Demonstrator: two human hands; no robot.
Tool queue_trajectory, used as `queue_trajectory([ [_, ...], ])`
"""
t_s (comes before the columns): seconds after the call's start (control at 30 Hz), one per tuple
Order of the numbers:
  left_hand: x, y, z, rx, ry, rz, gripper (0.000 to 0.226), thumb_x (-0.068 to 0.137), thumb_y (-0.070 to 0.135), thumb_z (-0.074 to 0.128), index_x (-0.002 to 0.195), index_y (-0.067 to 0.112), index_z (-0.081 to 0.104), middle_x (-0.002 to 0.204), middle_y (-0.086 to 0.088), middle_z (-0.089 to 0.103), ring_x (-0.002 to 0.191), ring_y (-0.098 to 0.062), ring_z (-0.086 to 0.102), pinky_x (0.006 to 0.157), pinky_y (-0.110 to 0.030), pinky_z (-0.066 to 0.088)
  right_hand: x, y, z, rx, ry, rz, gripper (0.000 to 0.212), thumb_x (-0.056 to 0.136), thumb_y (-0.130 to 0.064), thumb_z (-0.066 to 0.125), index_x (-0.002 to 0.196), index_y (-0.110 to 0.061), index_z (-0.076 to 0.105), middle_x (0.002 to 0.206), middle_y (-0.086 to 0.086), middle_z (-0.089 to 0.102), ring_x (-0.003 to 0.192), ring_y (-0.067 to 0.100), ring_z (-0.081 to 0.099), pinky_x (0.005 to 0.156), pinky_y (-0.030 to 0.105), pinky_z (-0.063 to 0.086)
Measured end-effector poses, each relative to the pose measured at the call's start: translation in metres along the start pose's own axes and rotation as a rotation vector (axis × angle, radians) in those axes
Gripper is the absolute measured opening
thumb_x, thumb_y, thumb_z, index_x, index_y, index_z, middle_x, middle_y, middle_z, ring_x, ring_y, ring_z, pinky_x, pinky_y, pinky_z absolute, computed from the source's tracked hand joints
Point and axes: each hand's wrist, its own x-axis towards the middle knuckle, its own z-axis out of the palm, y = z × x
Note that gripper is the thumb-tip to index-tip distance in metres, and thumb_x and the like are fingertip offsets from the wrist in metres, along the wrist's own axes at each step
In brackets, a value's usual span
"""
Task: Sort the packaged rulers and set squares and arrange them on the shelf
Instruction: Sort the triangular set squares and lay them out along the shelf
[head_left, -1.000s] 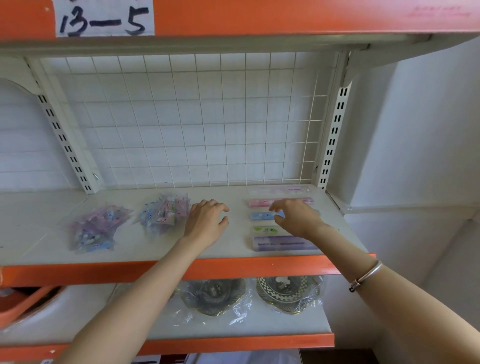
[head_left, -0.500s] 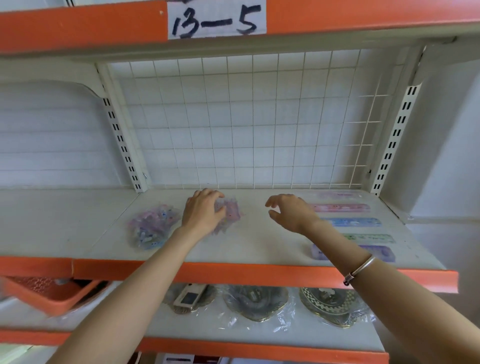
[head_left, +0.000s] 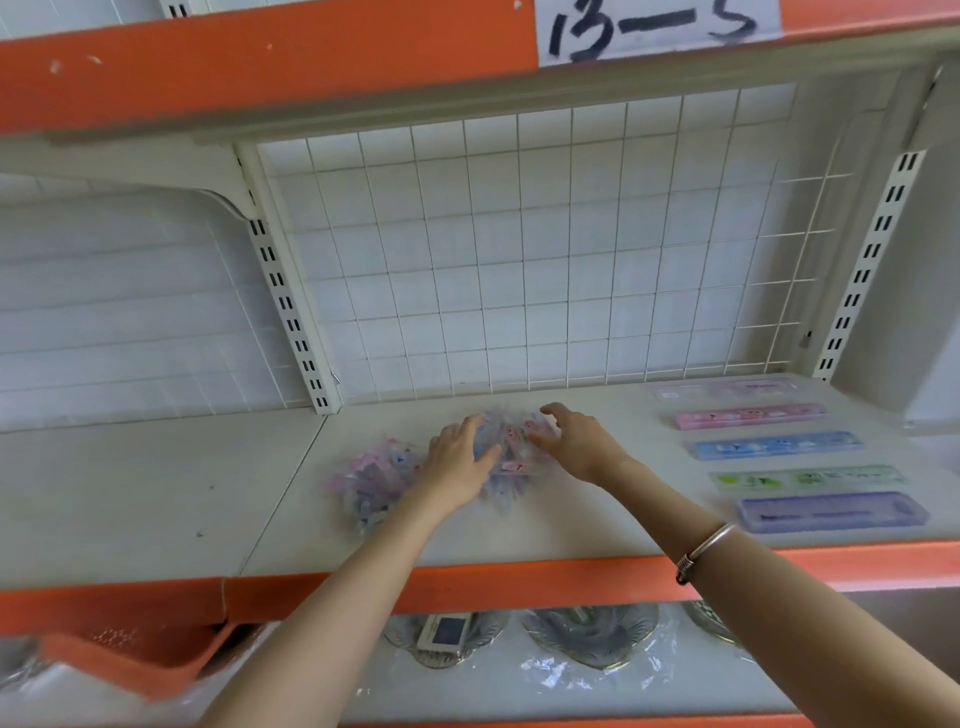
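Two piles of small clear-packaged set squares lie on the white shelf (head_left: 156, 499). My left hand (head_left: 460, 460) and my right hand (head_left: 576, 441) are on either side of the right pile (head_left: 511, 452), fingers touching its packets. The left pile (head_left: 371, 480) lies just beside my left wrist. On the right side of the shelf several packaged rulers lie in a column: a pale one at the back (head_left: 727, 388), a pink one (head_left: 750, 415), a blue one (head_left: 776, 445), a green one (head_left: 808, 477) and a purple one (head_left: 831, 512) at the front.
A white wire grid (head_left: 519, 249) backs the shelf. An orange lip (head_left: 519, 577) runs along its front edge. On the shelf below lie glass dishes in plastic (head_left: 589, 642), a small device (head_left: 447, 631) and an orange basket (head_left: 130, 660).
My right hand left the rulers and moved left to the right pile of set squares. My left hand stays on that pile. The view shifted left.
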Motion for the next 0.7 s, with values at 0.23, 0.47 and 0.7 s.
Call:
queue_trajectory([
  [0.23,0.001,-0.01,0.0,0.273,0.229,0.032,0.045,0.102,0.031,0.031,0.145,0.019,0.029,0.14,-0.008,0.044,0.126,-0.026,0.039,0.103,-0.035,0.031,0.004,-0.012,0.019,0.021,0.036,0.031,0.06,0.09,-0.053,0.05,0.14,-0.023,0.036,0.13,0.008,0.057,0.12,0.032,0.048,0.099,0.042,0.04],
  [0.47,-0.004,-0.039,-0.007,0.537,0.14,-0.065,0.05,0.098,0.035,0.029,0.146,0.024,0.029,0.149,0.0,0.035,0.139,-0.026,0.022,0.117,-0.048,0.004,0.004,-0.016,0.022,-0.125,0.095,0.028,0.06,0.09,-0.059,0.044,0.143,-0.034,0.031,0.146,0.008,0.034,0.132,0.032,0.03,0.105,0.049,0.025],
  [0.7,-0.004,-0.05,-0.012,0.48,0.048,-0.088,0.04,0.101,0.033,0.025,0.138,0.028,0.038,0.147,0.003,0.036,0.135,-0.025,0.026,0.113,-0.055,0.008,0.006,-0.046,0.031,-0.312,0.09,-0.189,0.057,0.091,-0.058,0.042,0.143,-0.037,0.032,0.157,0.002,0.016,0.143,0.026,0.012,0.115,0.044,0.007],
])
